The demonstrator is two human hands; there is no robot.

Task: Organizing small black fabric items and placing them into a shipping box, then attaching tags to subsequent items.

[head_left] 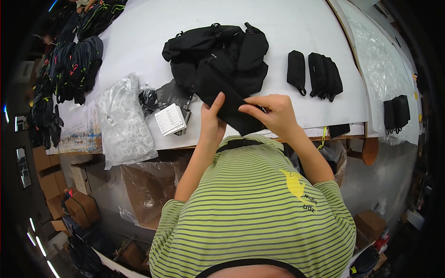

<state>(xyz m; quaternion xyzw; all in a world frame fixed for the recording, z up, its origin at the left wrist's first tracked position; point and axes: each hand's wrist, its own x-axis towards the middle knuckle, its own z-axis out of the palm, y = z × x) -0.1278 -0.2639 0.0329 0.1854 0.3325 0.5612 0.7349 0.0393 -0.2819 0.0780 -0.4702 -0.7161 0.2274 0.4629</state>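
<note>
A flat, long black fabric pouch (230, 103) is held slantwise in front of me, near the table's front edge. My left hand (213, 121) grips its left side, thumb on top and the other fingers beneath. At its right edge, my right hand (274, 113) pinches with thumb and forefinger; anything small between those fingertips is too hidden to name. Just beyond lies a heap of similar black pouches (208, 41), which the held one partly overlaps. Several filled-out black pouches (320, 76) lie in a row to the right, beside a single pouch (295, 70).
Left of my hands are a stack of white printed cards (170, 119), dark cards (174, 94), a small clear bag of black pieces (148, 99) and clear plastic bags (123, 123). Dark backpacks (76, 69) pile up far left. More black pouches (396, 113) lie far right on plastic sheeting.
</note>
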